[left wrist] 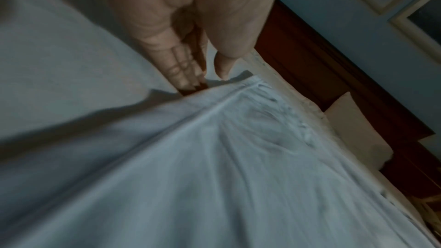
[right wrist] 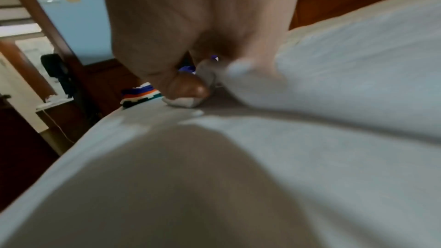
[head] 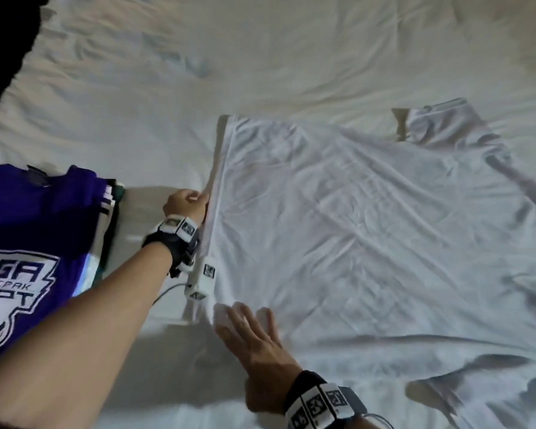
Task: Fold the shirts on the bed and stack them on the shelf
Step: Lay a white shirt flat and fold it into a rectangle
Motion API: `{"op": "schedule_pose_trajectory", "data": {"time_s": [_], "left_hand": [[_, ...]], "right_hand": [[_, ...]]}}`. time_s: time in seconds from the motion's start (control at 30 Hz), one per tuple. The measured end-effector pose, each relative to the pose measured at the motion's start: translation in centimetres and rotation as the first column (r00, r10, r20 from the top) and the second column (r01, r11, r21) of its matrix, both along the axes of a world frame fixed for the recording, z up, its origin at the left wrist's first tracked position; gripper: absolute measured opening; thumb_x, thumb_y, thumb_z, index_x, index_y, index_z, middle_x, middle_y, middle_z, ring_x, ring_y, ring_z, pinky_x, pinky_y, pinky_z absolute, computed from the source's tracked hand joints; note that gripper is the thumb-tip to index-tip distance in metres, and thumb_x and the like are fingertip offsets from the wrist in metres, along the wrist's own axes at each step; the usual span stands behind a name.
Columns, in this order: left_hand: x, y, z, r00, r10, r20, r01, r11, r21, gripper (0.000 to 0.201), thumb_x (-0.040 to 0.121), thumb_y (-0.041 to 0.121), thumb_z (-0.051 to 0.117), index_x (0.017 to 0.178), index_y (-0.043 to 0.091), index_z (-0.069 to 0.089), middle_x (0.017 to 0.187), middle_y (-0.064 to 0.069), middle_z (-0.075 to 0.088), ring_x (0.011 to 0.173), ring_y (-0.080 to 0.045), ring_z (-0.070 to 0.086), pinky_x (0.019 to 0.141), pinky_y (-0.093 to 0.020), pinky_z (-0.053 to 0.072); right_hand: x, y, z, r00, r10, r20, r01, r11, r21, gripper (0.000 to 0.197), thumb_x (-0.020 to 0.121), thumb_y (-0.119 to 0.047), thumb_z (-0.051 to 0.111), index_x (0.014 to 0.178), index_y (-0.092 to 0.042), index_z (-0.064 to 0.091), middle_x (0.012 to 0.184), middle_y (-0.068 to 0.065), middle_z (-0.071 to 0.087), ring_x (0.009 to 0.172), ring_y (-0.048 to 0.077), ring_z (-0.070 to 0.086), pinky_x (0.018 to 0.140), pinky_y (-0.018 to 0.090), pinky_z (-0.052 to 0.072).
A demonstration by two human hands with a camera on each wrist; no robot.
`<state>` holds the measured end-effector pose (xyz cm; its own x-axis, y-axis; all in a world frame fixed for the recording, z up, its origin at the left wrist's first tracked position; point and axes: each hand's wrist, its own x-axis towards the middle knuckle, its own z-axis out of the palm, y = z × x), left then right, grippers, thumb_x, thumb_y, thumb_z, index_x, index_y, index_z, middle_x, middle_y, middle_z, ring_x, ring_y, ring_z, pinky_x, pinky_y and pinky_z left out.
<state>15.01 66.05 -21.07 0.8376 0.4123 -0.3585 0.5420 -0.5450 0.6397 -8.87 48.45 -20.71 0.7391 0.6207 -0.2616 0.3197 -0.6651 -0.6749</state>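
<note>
A white shirt (head: pixel 369 227) lies spread flat on the bed, its hem toward the left and a sleeve at the far right. My left hand (head: pixel 195 201) pinches the hem midway along, and that edge stands slightly lifted off the sheet. In the left wrist view the fingers (left wrist: pixel 183 74) slip under the shirt (left wrist: pixel 214 157) with the thumb on top. My right hand (head: pixel 242 323) lies with straight, spread fingers over the shirt's near hem corner, blurred. In the right wrist view its thumb (right wrist: pixel 188 88) touches a bit of white cloth.
A purple printed shirt (head: pixel 28 243) lies on other coloured garments at the left edge of the bed. Wrinkled white sheet (head: pixel 260 57) stretches beyond the shirt. A wooden headboard (left wrist: pixel 310 63) and a pillow (left wrist: pixel 358 129) bound the bed's far side.
</note>
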Motion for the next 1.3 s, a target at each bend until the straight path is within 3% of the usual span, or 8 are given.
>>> {"op": "schedule_pose_trajectory", "data": {"time_s": [0.23, 0.37, 0.6, 0.83, 0.97, 1.07, 1.17, 1.3], "left_hand": [[-16.6, -0.5, 1.4, 0.994, 0.025, -0.110, -0.026, 1.000, -0.006, 0.035, 0.086, 0.042, 0.066, 0.071, 0.010, 0.061, 0.071, -0.005, 0.065, 0.076, -0.029, 0.060, 0.073, -0.030, 0.045], [-22.1, -0.6, 0.9, 0.987, 0.073, -0.141, -0.074, 0.997, 0.000, 0.037, 0.087, 0.041, 0.065, 0.065, 0.012, 0.058, 0.062, -0.002, 0.060, 0.070, -0.027, 0.056, 0.064, -0.029, 0.041], [-23.1, 1.6, 0.3, 0.994, 0.054, 0.097, -0.062, 0.995, 0.083, 0.018, 0.093, 0.030, 0.062, 0.090, 0.012, 0.061, 0.074, -0.009, 0.064, 0.063, -0.035, 0.060, 0.051, -0.041, 0.056], [-24.8, -3.5, 1.0, 0.988, -0.144, -0.062, 0.157, 0.884, 0.440, 0.046, 0.080, 0.019, 0.065, 0.123, 0.008, 0.052, 0.122, -0.021, 0.051, 0.115, -0.043, 0.046, 0.088, -0.052, 0.041], [-26.7, -15.1, 2.0, 0.766, -0.626, 0.146, 0.549, 0.756, 0.356, 0.039, 0.075, 0.032, 0.054, 0.110, 0.014, 0.062, 0.112, -0.008, 0.057, 0.105, -0.033, 0.054, 0.082, -0.047, 0.049], [-28.9, -23.5, 2.2, 0.541, -0.833, 0.119, 0.798, 0.553, 0.239, 0.038, 0.070, 0.044, 0.055, 0.101, 0.023, 0.062, 0.108, 0.001, 0.055, 0.099, -0.025, 0.055, 0.079, -0.041, 0.050], [-29.9, -27.9, 1.3, 0.448, -0.893, -0.046, 0.873, 0.425, 0.241, 0.052, 0.061, 0.050, 0.059, 0.109, 0.029, 0.058, 0.113, 0.003, 0.052, 0.101, -0.024, 0.053, 0.080, -0.041, 0.047], [-29.7, -29.2, 0.0, 0.502, -0.859, -0.099, 0.842, 0.459, 0.282, 0.036, 0.059, 0.037, 0.066, 0.093, 0.029, 0.057, 0.101, 0.004, 0.052, 0.094, -0.026, 0.055, 0.075, -0.042, 0.046]], "right_hand": [[-3.6, -5.1, -1.9, 0.977, -0.159, 0.142, 0.188, 0.956, -0.226, 0.107, 0.042, 0.005, 0.064, 0.145, -0.010, 0.036, 0.157, 0.013, 0.023, 0.143, 0.036, 0.012, 0.104, 0.069, 0.026], [-3.9, -6.6, -3.1, 0.957, -0.181, 0.229, 0.224, 0.958, -0.178, 0.076, 0.072, 0.003, 0.031, 0.146, -0.012, 0.038, 0.156, 0.012, 0.029, 0.144, 0.034, 0.017, 0.111, 0.064, 0.021], [-5.1, -5.7, -1.9, 0.973, -0.131, 0.189, 0.152, 0.983, -0.102, 0.111, 0.035, 0.004, 0.061, 0.142, -0.013, 0.037, 0.153, 0.018, 0.033, 0.141, 0.039, 0.030, 0.103, 0.072, 0.023], [-8.9, -11.3, -0.2, 0.921, -0.365, 0.139, 0.386, 0.906, -0.176, 0.098, 0.051, -0.013, 0.052, 0.147, -0.017, 0.034, 0.160, 0.015, 0.014, 0.149, 0.033, 0.006, 0.109, 0.072, 0.012], [-11.5, -18.5, 0.1, 0.698, -0.669, 0.258, 0.716, 0.642, -0.273, 0.105, 0.051, -0.016, 0.057, 0.151, -0.018, 0.025, 0.160, 0.020, 0.007, 0.148, 0.037, -0.001, 0.113, 0.062, -0.006], [-13.6, -24.1, 0.5, 0.517, -0.792, 0.324, 0.854, 0.455, -0.251, 0.071, 0.055, -0.020, 0.062, 0.124, -0.019, 0.045, 0.139, 0.015, 0.037, 0.129, 0.039, 0.036, 0.103, 0.059, 0.033], [-15.6, -28.8, 0.6, 0.573, -0.738, 0.357, 0.820, 0.523, -0.234, 0.034, 0.061, -0.014, 0.056, 0.089, -0.028, 0.041, 0.091, -0.001, 0.052, 0.085, 0.030, 0.054, 0.067, 0.041, 0.046], [-17.6, -32.5, 1.2, 0.604, -0.729, 0.322, 0.789, 0.604, -0.113, 0.027, 0.066, -0.005, 0.047, 0.076, -0.029, 0.041, 0.069, -0.007, 0.052, 0.068, 0.021, 0.047, 0.057, 0.035, 0.043]]}}
